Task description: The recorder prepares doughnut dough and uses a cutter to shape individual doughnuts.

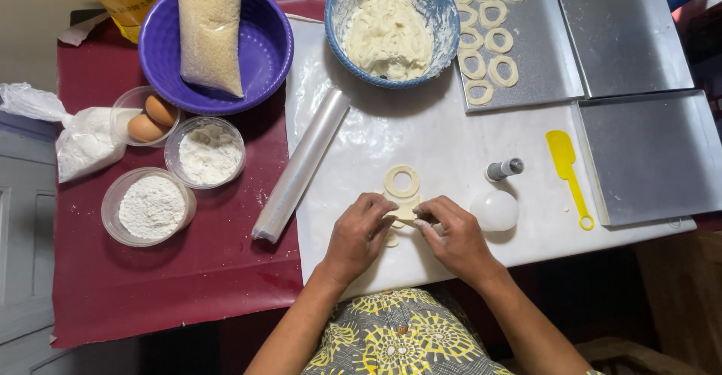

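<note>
Dough (407,211) pinched by both hands (410,232) near table edge (526,258).

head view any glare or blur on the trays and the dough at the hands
Head view: sharp throughout, no motion blur on the left hand or right hand; soft, even light; the empty metal trays show a dull sheen, no harsh glare; the dough piece is pale against the white sheet, so low contrast; faint shadow beside the blue bowl.

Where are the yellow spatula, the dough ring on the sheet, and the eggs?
yellow spatula (562,153), head view, on its flat blade.
dough ring (401,182), head view, on its left rim.
eggs (153,119), head view, where the two eggs meet.
</note>
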